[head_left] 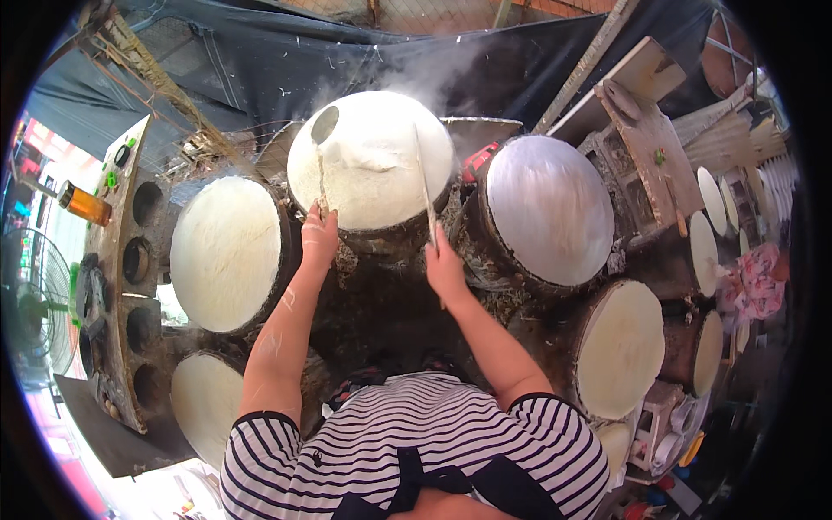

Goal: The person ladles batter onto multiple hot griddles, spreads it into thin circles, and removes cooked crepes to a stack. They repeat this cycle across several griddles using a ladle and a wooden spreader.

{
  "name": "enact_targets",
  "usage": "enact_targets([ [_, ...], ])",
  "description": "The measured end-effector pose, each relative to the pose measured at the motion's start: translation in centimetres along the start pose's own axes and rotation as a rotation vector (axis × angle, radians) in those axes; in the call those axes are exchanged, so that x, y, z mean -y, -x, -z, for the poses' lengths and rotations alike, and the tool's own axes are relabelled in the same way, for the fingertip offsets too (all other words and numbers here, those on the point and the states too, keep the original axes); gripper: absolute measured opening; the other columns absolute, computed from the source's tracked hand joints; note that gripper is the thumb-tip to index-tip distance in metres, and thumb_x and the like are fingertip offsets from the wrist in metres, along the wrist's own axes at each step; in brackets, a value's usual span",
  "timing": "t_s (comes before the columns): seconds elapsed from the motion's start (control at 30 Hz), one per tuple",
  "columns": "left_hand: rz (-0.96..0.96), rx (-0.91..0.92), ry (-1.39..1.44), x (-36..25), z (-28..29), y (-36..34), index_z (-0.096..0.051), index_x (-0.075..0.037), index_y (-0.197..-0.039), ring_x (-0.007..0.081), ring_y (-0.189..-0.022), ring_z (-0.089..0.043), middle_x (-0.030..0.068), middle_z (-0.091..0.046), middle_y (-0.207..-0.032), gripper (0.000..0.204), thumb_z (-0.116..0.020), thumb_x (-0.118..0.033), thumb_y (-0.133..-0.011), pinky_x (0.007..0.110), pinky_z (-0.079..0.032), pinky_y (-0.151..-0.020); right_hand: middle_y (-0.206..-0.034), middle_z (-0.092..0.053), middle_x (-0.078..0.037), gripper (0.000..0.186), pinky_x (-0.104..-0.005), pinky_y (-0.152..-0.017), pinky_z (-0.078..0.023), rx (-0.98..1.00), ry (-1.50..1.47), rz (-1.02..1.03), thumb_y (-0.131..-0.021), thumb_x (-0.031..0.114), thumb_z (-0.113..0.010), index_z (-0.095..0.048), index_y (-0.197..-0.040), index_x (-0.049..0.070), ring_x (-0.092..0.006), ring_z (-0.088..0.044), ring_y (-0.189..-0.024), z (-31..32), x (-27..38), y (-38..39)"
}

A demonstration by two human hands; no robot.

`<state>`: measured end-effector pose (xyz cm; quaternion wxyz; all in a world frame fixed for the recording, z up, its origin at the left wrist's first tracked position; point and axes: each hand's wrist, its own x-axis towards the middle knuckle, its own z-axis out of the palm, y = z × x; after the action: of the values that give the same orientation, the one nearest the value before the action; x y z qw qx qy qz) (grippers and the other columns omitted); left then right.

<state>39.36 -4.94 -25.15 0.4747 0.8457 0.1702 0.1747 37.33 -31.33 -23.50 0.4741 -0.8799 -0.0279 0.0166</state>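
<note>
In front of me a large round griddle [364, 236] carries a white, grainy layer [381, 192] with a small ridge heaped near its middle. My left hand [320, 236] is closed round the handle of a round-headed ladle or skimmer [325, 126], whose disc lies over the layer's far left part. White streaks mark my left forearm. Closed as well, my right hand [445, 267] grips a long, thin, flat stick [422, 173] that reaches across the right side of the layer. Steam rises behind the griddle.
Left stands another griddle topped with a pale round flatbread [227, 254]; right, a bare shiny griddle [550, 211]. More pale rounds lie nearer me, one on the right [620, 349]. A fan [39, 303] stands far left. Dark sheeting [260, 74] hangs behind, with slanting poles [589, 62].
</note>
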Motion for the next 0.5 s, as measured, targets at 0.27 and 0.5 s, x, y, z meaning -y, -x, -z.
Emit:
enact_targets([
  [0.27, -0.4, -0.041, -0.254, 4.3, 0.1, 0.4, -0.05, 0.006, -0.11, 0.0169, -0.043, -0.052, 0.0111, -0.055, -0.063, 0.034, -0.053, -0.02, -0.088, 0.031, -0.042, -0.037, -0.068, -0.057, -0.014, 0.049, -0.0355, -0.056, -0.046, 0.1, -0.508, -0.245, -0.093, 0.019, -0.044, -0.031, -0.139, 0.008, -0.0234, -0.056, -0.058, -9.7, 2.3, 5.1],
  [0.5, 0.652, 0.354, 0.606, -11.1, 4.2, 5.6, -0.048, -0.001, -0.091, 0.0128, -0.042, -0.045, 0.0046, -0.05, -0.061, 0.018, -0.047, -0.019, -0.092, 0.026, -0.038, -0.034, -0.079, -0.062, -0.018, 0.045, -0.0381, -0.061, -0.048, 0.164, -0.543, -0.062, -0.092, 0.02, -0.043, -0.038, -0.134, 0.007, -0.0293, -0.061, -0.067, -13.7, 4.3, 1.7],
])
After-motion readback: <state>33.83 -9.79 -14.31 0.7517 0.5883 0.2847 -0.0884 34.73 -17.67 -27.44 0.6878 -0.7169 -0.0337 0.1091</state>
